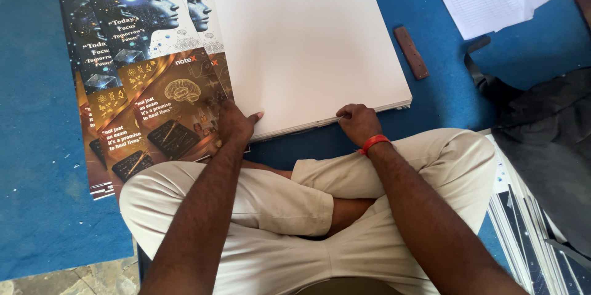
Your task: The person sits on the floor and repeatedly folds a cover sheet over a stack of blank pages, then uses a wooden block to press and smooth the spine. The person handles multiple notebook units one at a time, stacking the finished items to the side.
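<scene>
Left hand (237,121) spread at stack (308,43) corner beside covers (148,86), steadying; right hand (357,124) curled, pinching near edge, squaring sheets on blue floor (37,178).

Bright, even daylight here, soft shadows only. The white sheet stack (308,36) runs nearly blown out, no surface detail. Glossy printed covers (148,86) catch a mild sheen. Focus is crisp centrally; edges bend slightly, and the bottom corners go soft.
</scene>
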